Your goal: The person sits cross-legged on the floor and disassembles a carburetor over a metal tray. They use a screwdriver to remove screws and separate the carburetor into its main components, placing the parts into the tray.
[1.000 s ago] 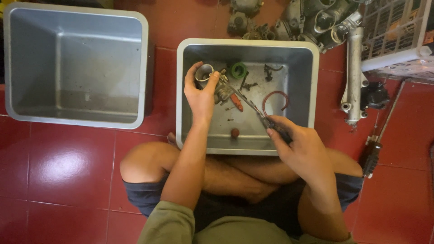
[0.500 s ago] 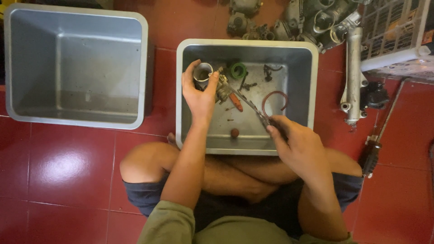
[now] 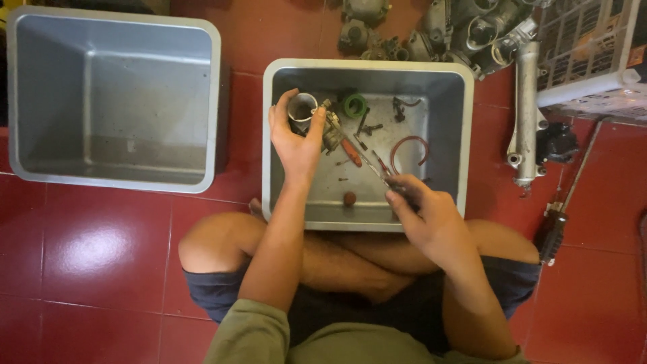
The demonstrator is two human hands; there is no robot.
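While little had shifted since the earlier frame, the left hand (image 3: 296,138) still gripped a grimy metal carburettor body with an open round throat (image 3: 311,116) over the grey plastic tub (image 3: 450,87). The right hand (image 3: 421,212) stayed closed on a slim metal tool (image 3: 367,162) aimed at it. Inside lay a green ring (image 3: 355,105), a red curved hose (image 3: 408,145) and small parts. Another grey tub (image 3: 111,178) stood left.

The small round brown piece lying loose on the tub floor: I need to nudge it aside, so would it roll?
Probably: the brown piece looks round and lies loose on the grey tub's smooth flat floor. It seems small, so likely light.
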